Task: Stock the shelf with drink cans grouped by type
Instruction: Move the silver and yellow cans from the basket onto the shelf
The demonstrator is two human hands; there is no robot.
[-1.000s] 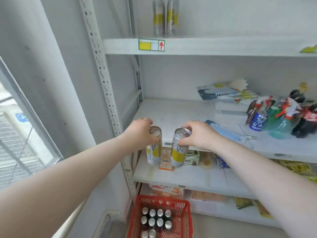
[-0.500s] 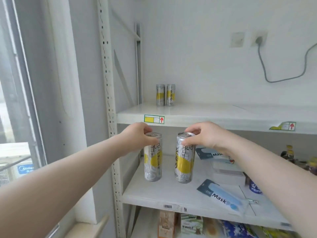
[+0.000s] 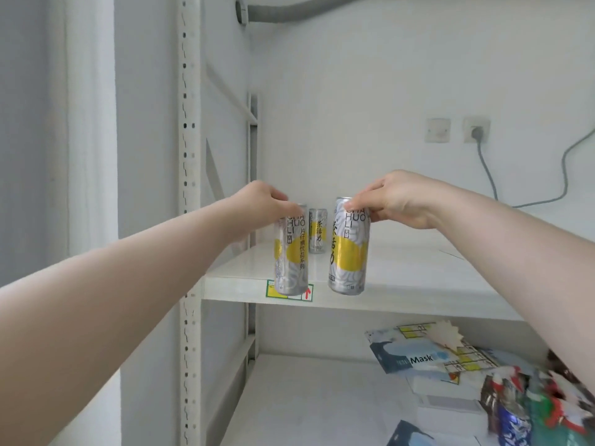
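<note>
Head view looks up at a tall white metal shelving unit (image 3: 190, 220), its upper white shelf board (image 3: 402, 278) carrying a green-and-yellow label sticker (image 3: 270, 289) on the front edge. Below, a lower shelf holds a blue mask packet (image 3: 409, 357) and a blurred cluster of spray bottles (image 3: 531, 400). Both bare forearms reach forward. The right hand (image 3: 396, 197) pinches the rim of a slim silver-and-yellow drink can (image 3: 348, 249), which hangs upright at the shelf's front edge; whether its base touches the board I cannot tell. The left hand (image 3: 260, 202) likewise clamps the top of a matching second can (image 3: 290, 252), whose base overlaps the label, so it probably sits in front of the edge rather than over it. Smallest, a matching stocked can (image 3: 317, 231) stands at the back; another may hide behind the left one. To do this well, I would lift both bases clear of the lip, slide them back just beside their kind, and set them flat before releasing.
</note>
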